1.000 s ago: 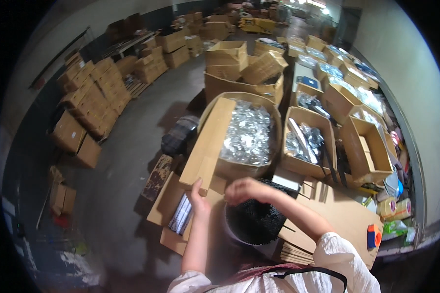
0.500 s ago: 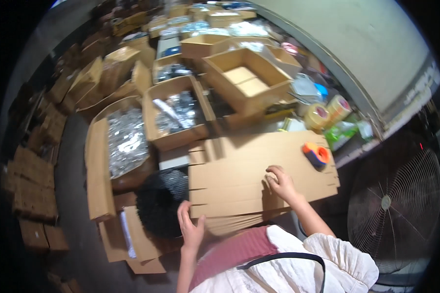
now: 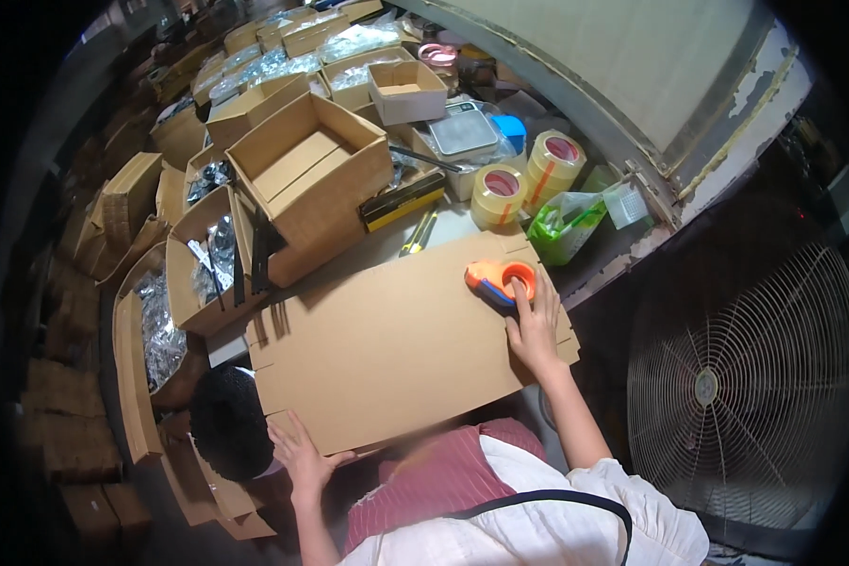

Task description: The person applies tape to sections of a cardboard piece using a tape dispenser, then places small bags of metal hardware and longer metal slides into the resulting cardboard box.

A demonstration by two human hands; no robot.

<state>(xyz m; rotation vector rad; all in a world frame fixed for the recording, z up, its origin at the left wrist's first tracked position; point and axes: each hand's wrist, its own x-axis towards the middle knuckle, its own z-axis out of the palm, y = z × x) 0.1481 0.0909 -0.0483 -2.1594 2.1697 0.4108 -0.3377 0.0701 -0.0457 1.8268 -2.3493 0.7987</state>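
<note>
- The left hand (image 3: 299,457) is open, fingers spread, touching the near left corner of a flat cardboard sheet (image 3: 377,354)
- The right hand (image 3: 535,338) has its fingers partly bent, the fingertips at the ring of an orange-and-blue tape dispenser (image 3: 486,275); I cannot tell whether they have closed on it
- The tape dispenser lies on the cardboard sheet, toward its far right corner
- The cardboard sheet lies flat in front of the person, with short slits cut into its left and right edges
- Beside the left hand, just past the sheet's left edge, is a round black object (image 3: 224,424) whose exact kind I cannot tell
- Beyond the sheet's far edge, a slim yellow tool (image 3: 420,233), probably a utility knife, lies on a pale tabletop (image 3: 454,224)
- Near the far right corner stand wide rolls of clear packing tape (image 3: 497,195), with a green plastic bag (image 3: 564,231) just beside them
- Farther back are an open, tilted cardboard box (image 3: 335,209) and a grey square-topped scale (image 3: 462,132)
- To the right of the right arm stands a large wire-guarded fan (image 3: 707,387)
</note>
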